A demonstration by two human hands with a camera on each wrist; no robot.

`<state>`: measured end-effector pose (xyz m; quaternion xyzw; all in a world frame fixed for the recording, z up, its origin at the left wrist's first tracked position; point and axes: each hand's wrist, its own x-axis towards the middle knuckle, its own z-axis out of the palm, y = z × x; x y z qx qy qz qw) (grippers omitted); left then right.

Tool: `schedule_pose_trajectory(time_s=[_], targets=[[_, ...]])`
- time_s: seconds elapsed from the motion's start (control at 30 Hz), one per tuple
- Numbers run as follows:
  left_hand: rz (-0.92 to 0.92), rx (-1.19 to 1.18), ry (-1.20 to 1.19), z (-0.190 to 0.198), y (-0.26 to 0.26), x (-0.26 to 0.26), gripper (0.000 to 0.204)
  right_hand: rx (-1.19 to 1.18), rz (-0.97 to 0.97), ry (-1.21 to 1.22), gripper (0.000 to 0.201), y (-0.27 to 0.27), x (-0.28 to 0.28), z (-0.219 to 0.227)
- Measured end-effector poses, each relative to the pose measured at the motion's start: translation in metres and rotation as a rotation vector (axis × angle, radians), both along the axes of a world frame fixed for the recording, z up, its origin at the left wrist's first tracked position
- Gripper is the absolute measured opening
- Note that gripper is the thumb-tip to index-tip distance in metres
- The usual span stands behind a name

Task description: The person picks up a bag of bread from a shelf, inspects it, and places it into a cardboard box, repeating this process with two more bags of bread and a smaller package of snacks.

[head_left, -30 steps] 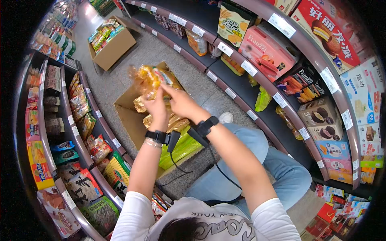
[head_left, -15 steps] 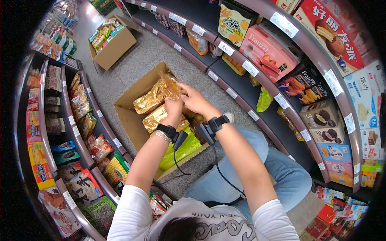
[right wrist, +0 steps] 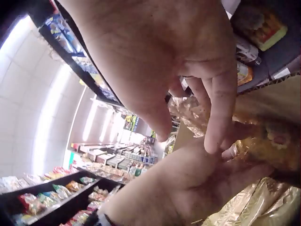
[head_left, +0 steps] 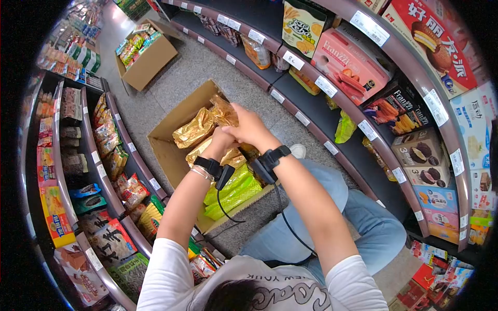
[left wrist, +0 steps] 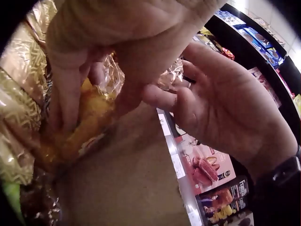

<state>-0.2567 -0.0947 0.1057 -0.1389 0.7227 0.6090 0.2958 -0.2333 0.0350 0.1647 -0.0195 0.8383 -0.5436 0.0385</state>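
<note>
A cardboard box (head_left: pixel 174 161) on the floor holds several gold-wrapped packets, among them a gold packet (head_left: pixel 194 128) along the far left side. My left hand (head_left: pixel 224 141) reaches into the box. In the left wrist view its fingers lie around a yellow-orange snack packet (left wrist: pixel 94 110) in clear gold film. Beside it, my right hand (head_left: pixel 251 127) is close over the crinkled gold wrapper (head_left: pixel 224 111). The right wrist view shows the right thumb apart from the fingers, whose tips reach the left hand (right wrist: pixel 183 183). Green packets (head_left: pixel 233 192) fill the box's near end.
Shelves of snacks run along both sides, with a price-tag rail (head_left: pixel 301 120) at the right and bagged goods (head_left: pixel 111 238) at the left. Another carton (head_left: pixel 148 65) full of packets stands farther up the aisle. Crossed legs in jeans (head_left: pixel 311 207) are near the box.
Both hands have come down into the box with the yellow-and-gold packet, which was held above it a second ago. Over the last half second they have shifted only slightly.
</note>
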Motion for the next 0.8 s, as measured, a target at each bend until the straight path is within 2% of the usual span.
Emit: schedule_pose_trajectory(time_s=[0.1, 0.17, 0.27, 0.37, 0.43, 0.47, 0.57, 0.7, 0.8], targets=[[0.032, -0.006, -0.040, -0.019, -0.006, -0.003, 0.013, 0.329, 0.037, 0.138, 0.036, -0.005, -0.011, -0.010], [0.058, -0.010, -0.019, -0.029, -0.011, -0.002, 0.010, 0.272, 0.037, 0.108, 0.030, -0.005, -0.009, -0.001], [0.188, -0.041, 0.124, 0.008, -0.002, 0.018, 0.015, 0.111, 0.044, 0.108, 0.024, -0.003, -0.007, 0.009], [0.133, -0.130, 0.310, 0.006, -0.004, 0.027, 0.013, 0.015, 0.074, 0.082, 0.020, -0.001, -0.003, 0.002], [0.075, -0.186, 0.260, -0.029, -0.010, 0.018, 0.011, 0.019, 0.090, 0.070, 0.018, -0.002, -0.001, -0.009], [0.046, -0.214, 0.236, -0.027, -0.007, 0.017, 0.011, 0.038, 0.090, 0.070, 0.017, -0.002, 0.002, -0.012], [0.124, 0.020, 0.010, -0.012, -0.002, 0.018, 0.008, 0.105, 0.012, 0.030, 0.016, -0.006, 0.005, -0.016], [-0.058, -0.029, -0.088, -0.010, -0.018, 0.011, 0.010, 0.112, -0.032, 0.031, 0.016, -0.008, 0.006, -0.015], [-0.125, 0.028, -0.155, -0.001, -0.029, 0.007, 0.012, 0.249, -0.013, 0.011, 0.015, -0.010, 0.009, -0.017]])
